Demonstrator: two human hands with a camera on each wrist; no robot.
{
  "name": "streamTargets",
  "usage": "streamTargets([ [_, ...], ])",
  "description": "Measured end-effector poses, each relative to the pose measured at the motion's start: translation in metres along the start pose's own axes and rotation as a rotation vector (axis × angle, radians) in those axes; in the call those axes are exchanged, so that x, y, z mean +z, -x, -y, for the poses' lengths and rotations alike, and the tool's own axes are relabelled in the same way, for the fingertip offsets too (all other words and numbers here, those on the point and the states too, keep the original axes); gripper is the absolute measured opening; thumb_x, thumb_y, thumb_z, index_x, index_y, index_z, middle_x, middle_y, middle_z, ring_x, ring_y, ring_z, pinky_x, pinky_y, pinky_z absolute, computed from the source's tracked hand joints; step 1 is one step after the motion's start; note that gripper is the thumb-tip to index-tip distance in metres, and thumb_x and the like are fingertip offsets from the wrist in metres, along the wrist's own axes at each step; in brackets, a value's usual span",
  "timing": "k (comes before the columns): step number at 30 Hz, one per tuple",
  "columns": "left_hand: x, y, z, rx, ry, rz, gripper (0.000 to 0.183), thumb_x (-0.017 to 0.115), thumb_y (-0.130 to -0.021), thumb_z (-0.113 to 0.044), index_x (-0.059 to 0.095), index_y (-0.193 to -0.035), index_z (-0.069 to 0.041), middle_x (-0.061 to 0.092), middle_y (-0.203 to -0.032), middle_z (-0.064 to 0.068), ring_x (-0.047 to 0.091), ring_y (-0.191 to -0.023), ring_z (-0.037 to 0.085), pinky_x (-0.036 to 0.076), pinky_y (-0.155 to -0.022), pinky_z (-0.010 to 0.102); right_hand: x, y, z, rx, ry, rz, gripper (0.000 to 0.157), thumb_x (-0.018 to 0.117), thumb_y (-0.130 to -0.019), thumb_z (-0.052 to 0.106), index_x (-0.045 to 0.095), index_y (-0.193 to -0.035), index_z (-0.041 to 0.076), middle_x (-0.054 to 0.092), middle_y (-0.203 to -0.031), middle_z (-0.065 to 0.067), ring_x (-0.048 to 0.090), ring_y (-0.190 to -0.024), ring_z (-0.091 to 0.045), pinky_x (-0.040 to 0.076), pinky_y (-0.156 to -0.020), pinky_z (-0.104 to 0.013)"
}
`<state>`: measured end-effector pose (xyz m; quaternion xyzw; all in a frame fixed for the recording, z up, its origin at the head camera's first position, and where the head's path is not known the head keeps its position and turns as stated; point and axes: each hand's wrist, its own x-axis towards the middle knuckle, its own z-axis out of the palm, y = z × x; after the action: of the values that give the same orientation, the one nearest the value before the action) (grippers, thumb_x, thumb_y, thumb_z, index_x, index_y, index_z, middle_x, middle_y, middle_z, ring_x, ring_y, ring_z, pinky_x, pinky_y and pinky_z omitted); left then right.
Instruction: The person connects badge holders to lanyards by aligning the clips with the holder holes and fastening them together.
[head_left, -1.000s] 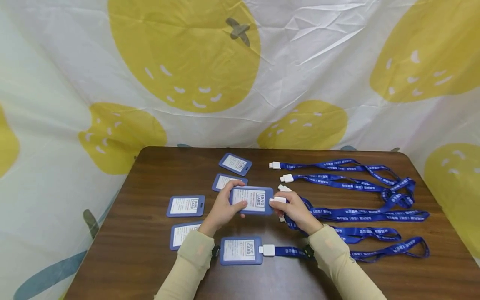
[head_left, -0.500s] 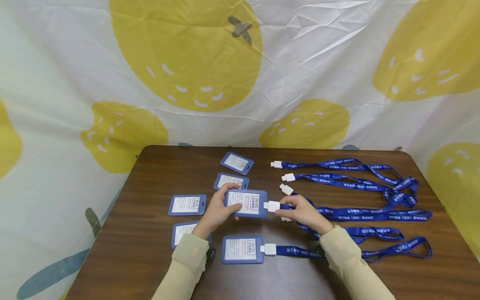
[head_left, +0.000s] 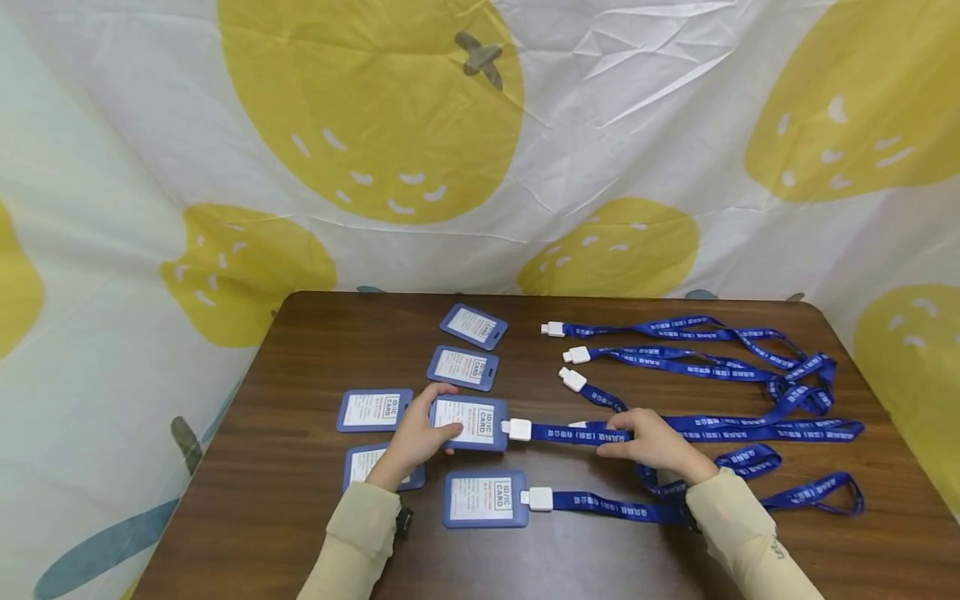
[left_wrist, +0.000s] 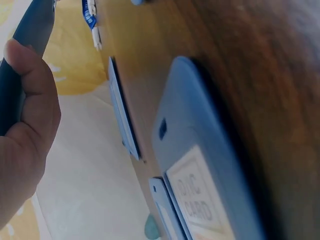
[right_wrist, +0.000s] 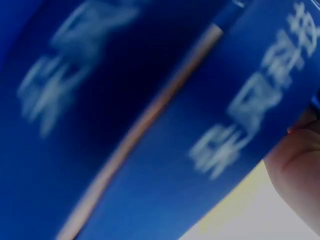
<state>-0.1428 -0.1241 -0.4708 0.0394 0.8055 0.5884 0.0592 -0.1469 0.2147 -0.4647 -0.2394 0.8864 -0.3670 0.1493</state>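
My left hand [head_left: 421, 432] grips a blue-framed ID badge holder [head_left: 491, 423] by its left end, thumb on the card face. In the left wrist view the thumb [left_wrist: 37, 85] curls over the edge of the holder. A white clip [head_left: 517, 429] joins the holder's right end to a blue lanyard [head_left: 564, 433] with white lettering. Farther right along that strap, my right hand [head_left: 652, 443] pinches it between thumb and fingers. Up close in the right wrist view, the lettered strap [right_wrist: 240, 120] fills most of the picture.
Nearer me lies another badge holder [head_left: 486, 500] with its clip [head_left: 537, 499] and lanyard attached. Loose holders lie left [head_left: 375, 410] and behind [head_left: 462, 367]. Several lanyards [head_left: 675, 363] with white clips spread over the right of the brown table [head_left: 315, 333]; a patterned cloth [head_left: 405, 250] hangs behind.
The clip, earlier pinched by my right hand at the holder's end, now sits joined to it. My right hand has slid right along the strap; my left hand has brought the holder left and nearer.
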Motion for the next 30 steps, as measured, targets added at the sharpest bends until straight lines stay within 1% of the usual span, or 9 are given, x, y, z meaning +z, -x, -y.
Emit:
streamTargets([
  [6,0.001,0.003,0.004,-0.043,-0.153,0.031,0.049,0.067,-0.073,0.005,0.049,-0.118,-0.001,0.050,-0.116,0.025,0.052,-0.051,0.016,0.048,-0.043,0.031,-0.012,0.015,-0.005,0.029,0.080,0.044,0.025,0.069,-0.080,0.025,0.053,-0.064,0.014,0.039,-0.056,0.009,0.036,-0.052,-0.005,0.031,-0.050,-0.020],
  [10,0.002,0.005,0.004,-0.028,-0.310,0.047,0.050,0.069,-0.072,0.002,0.048,-0.118,0.001,0.053,-0.110,0.029,0.052,-0.042,0.017,0.047,-0.041,0.028,-0.020,0.023,-0.012,0.053,0.133,0.057,0.028,0.068,-0.080,0.031,0.055,-0.064,0.013,0.037,-0.055,0.009,0.035,-0.050,-0.004,0.030,-0.048,-0.020],
  [13,0.003,0.006,0.004,-0.009,-0.471,0.050,0.050,0.070,-0.074,-0.004,0.049,-0.118,0.002,0.054,-0.109,0.027,0.061,-0.067,0.028,0.052,-0.061,0.037,-0.024,0.028,-0.015,0.119,0.171,0.062,0.031,0.065,-0.082,0.036,0.058,-0.064,0.011,0.037,-0.054,0.008,0.037,-0.050,-0.006,0.031,-0.047,-0.021],
  [15,0.004,0.006,0.003,-0.009,-0.562,0.053,0.050,0.071,-0.075,-0.009,0.049,-0.118,0.002,0.052,-0.110,0.026,0.058,-0.085,0.035,0.049,-0.075,0.044,-0.025,0.030,-0.017,0.170,0.202,0.065,0.032,0.062,-0.084,0.037,0.061,-0.066,0.010,0.040,-0.054,0.007,0.039,-0.050,-0.008,0.032,-0.048,-0.023],
  [17,0.005,0.007,0.002,-0.023,-0.628,0.052,0.051,0.071,-0.075,-0.014,0.049,-0.119,0.003,0.049,-0.110,0.026,0.053,-0.097,0.039,0.044,-0.084,0.049,-0.025,0.032,-0.018,0.219,0.220,0.064,0.032,0.058,-0.088,0.034,0.063,-0.067,0.009,0.043,-0.053,0.005,0.041,-0.050,-0.009,0.034,-0.048,-0.025],
  [21,0.008,0.009,0.000,-0.029,-0.674,0.039,0.052,0.069,-0.076,-0.017,0.049,-0.119,0.005,0.047,-0.110,0.027,0.053,-0.094,0.043,0.044,-0.082,0.051,-0.024,0.034,-0.017,0.268,0.249,0.036,0.032,0.055,-0.090,0.025,0.063,-0.065,0.008,0.044,-0.050,0.004,0.041,-0.046,-0.010,0.034,-0.045,-0.026],
  [24,0.010,0.010,-0.002,-0.014,-0.712,0.015,0.051,0.068,-0.077,-0.019,0.050,-0.118,0.006,0.047,-0.110,0.028,0.052,-0.096,0.044,0.043,-0.083,0.051,-0.024,0.033,-0.013,0.284,0.292,-0.021,0.029,0.058,-0.089,0.022,0.064,-0.065,0.007,0.043,-0.049,0.003,0.040,-0.045,-0.011,0.033,-0.044,-0.025],
  [27,0.011,0.011,-0.003,-0.007,-0.740,-0.002,0.050,0.067,-0.078,-0.021,0.051,-0.118,0.005,0.047,-0.111,0.028,0.049,-0.100,0.045,0.041,-0.086,0.051,-0.023,0.029,-0.007,0.242,0.362,-0.122,0.020,0.062,-0.085,0.019,0.067,-0.073,0.004,0.047,-0.054,0.002,0.041,-0.047,-0.011,0.035,-0.044,-0.026],
  [30,0.012,0.011,-0.004,-0.004,-0.747,-0.013,0.050,0.067,-0.079,-0.022,0.052,-0.119,0.005,0.047,-0.112,0.028,0.047,-0.102,0.044,0.040,-0.087,0.050,-0.022,0.023,0.002,0.146,0.415,-0.222,0.015,0.066,-0.082,0.014,0.068,-0.085,0.000,0.054,-0.061,0.000,0.043,-0.050,-0.011,0.038,-0.046,-0.027],
])
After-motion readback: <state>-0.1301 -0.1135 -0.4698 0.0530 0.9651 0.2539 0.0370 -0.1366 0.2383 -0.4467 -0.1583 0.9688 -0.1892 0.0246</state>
